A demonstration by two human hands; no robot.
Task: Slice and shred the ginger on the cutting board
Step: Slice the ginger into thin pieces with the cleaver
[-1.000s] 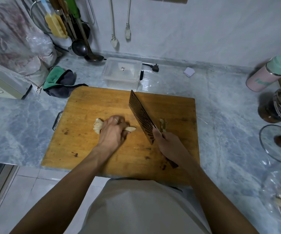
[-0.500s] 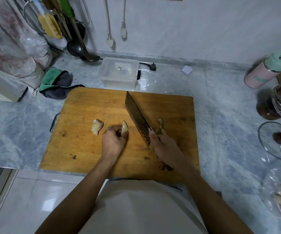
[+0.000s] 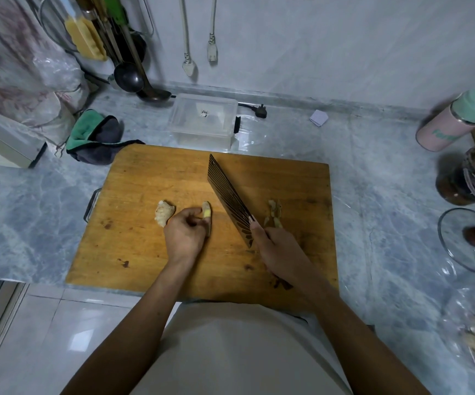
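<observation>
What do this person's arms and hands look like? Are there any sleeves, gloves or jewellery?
Both forearms are bare right up to the bottom edge of the picture, so no sleeves show. The left hand and right hand wear no gloves, and no rings, watch or bracelets can be seen. A plain light beige garment covers the torso below.

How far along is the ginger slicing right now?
Early. Done: small trimmed scraps lie right of the dark ridged cleaver. In hand: the left hand pinches a ginger piece with a yellow cut face; the right hand grips the cleaver. Left: the knobby ginger chunk is uncut; no shreds visible.
</observation>
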